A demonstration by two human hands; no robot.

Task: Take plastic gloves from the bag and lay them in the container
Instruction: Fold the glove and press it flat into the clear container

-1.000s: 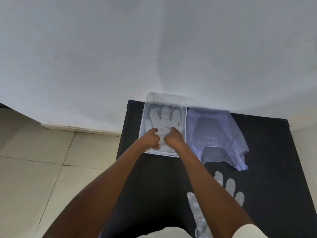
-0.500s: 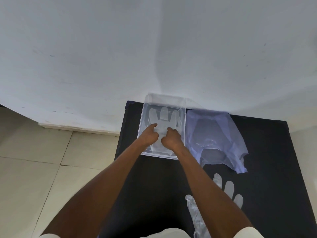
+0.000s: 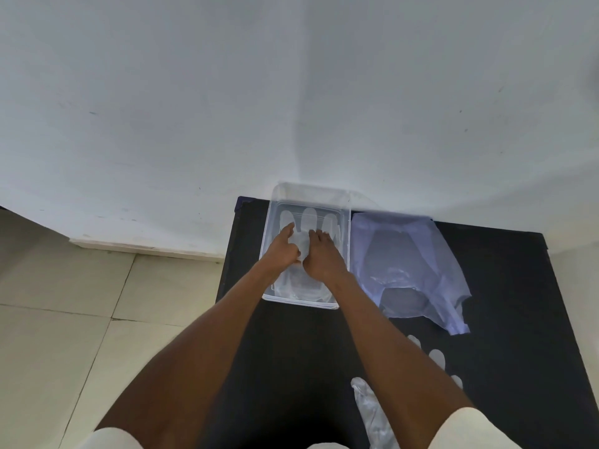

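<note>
On the black tabletop (image 3: pixel 291 358) lie a crumpled bag (image 3: pixel 402 270), then the clear container (image 3: pixel 344 254) — a glove (image 3: pixel 306 218) inside, lengthwise, pointing toward the wall. Left hand (image 3: pixel 282 252) and right hand (image 3: pixel 322 259) press it, fingers (image 3: pixel 288 229) loosely curled, gripping nothing.

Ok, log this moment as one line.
hands: left hand, right hand flattening glove | container | second glove on table | bag beside

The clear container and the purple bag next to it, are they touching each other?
Cannot tell. In the head view the bag's left edge runs right along the container's right wall with no dark table visible between them, but real contact can't be confirmed from overhead.
</note>
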